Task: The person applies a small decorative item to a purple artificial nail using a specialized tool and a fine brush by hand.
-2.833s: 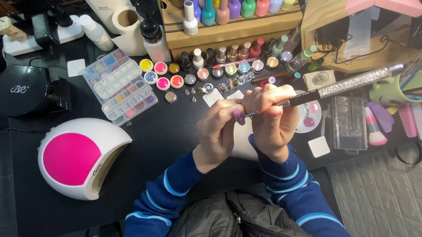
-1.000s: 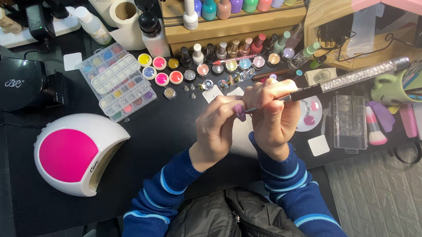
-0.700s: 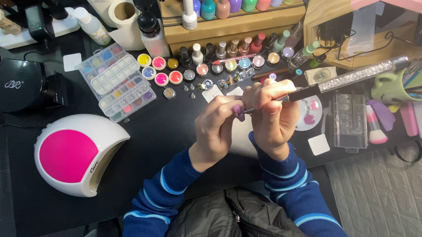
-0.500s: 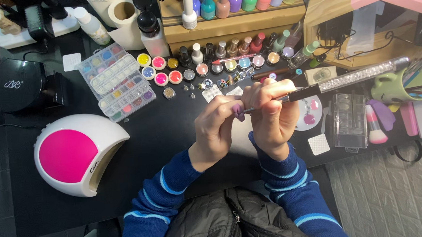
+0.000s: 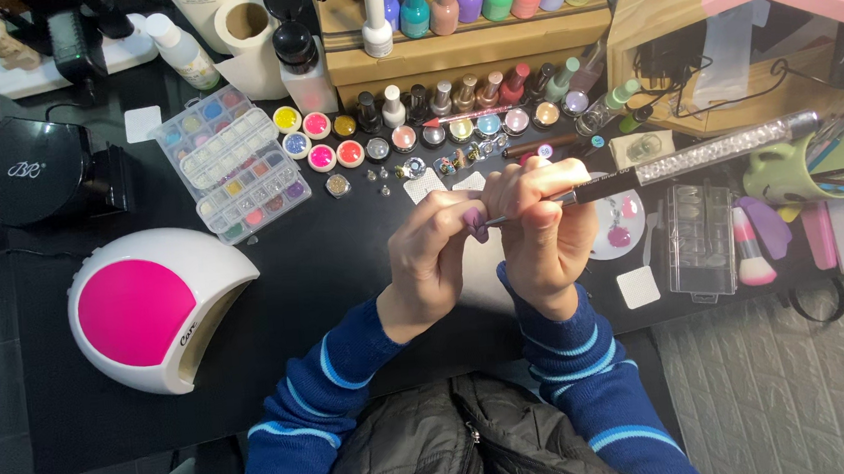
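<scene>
A black table [image 5: 344,263] crowded with nail supplies carries a white and pink curing lamp [image 5: 152,308] at near left and a wooden polish rack [image 5: 468,58] far behind. Centre, the right hand [image 5: 542,233] pinches a long jewelled brush [image 5: 677,165], its axis running right and slightly far, tip leftward on the purple nail [image 5: 477,225] of the curled left hand [image 5: 434,261].

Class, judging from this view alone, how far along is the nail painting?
Done: the purple nail on the left hand already carries colour. In hand: the right hand holds the long crystal-handled brush, tip at that nail. Left: cannot tell; the other nails are hidden.
</scene>
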